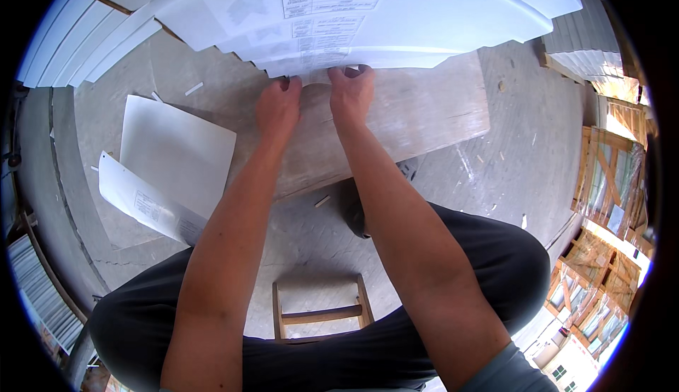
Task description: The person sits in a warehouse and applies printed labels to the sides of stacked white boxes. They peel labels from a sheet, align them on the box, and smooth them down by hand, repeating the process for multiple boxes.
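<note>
A stack of large white sheets [438,17] with printed tables on its face leans over the far end of a wooden board [424,116]. At its lower edge, my left hand [279,102] is closed, with the fingers curled around the edge. A short way to the right, my right hand [351,93] pinches the same edge between thumb and fingers. The fingertips of both hands are partly hidden, so how many sheets they hold cannot be told.
On the floor at left lie a plain white sheet [184,134] and a curled printed sheet [138,197]. White panels [78,35] stand at far left. Wooden crates [608,180] line the right side. Small scraps dot the concrete. A wooden stool [322,315] shows between my legs.
</note>
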A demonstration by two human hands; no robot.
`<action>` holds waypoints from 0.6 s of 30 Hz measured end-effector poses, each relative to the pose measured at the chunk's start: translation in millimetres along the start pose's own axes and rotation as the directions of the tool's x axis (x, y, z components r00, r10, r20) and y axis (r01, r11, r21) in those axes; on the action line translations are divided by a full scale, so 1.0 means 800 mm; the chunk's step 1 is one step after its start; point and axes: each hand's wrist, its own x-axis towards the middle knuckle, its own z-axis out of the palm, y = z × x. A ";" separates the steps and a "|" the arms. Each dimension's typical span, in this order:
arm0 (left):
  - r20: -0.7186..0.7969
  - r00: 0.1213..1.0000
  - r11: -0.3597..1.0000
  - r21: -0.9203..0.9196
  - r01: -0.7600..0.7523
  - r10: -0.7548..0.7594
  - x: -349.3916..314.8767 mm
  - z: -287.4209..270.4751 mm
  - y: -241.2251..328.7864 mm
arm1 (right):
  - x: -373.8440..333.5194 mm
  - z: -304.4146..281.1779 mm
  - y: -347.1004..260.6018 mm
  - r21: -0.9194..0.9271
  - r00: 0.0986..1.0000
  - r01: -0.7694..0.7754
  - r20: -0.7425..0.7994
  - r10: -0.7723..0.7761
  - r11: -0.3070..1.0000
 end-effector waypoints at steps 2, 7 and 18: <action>-0.011 1.000 1.000 -0.009 -0.006 0.006 0.001 0.002 -0.001 | 0.004 0.004 0.006 0.014 1.000 -0.001 -0.004 0.001 1.000; -0.018 1.000 1.000 0.007 -0.012 0.012 0.009 0.003 -0.002 | 0.001 0.007 0.014 -0.015 0.997 0.074 -0.015 -0.074 0.997; -0.198 0.979 0.984 0.177 -0.010 0.045 0.036 0.020 -0.045 | 0.000 -0.006 0.001 -0.309 0.991 -0.131 -0.049 0.122 0.942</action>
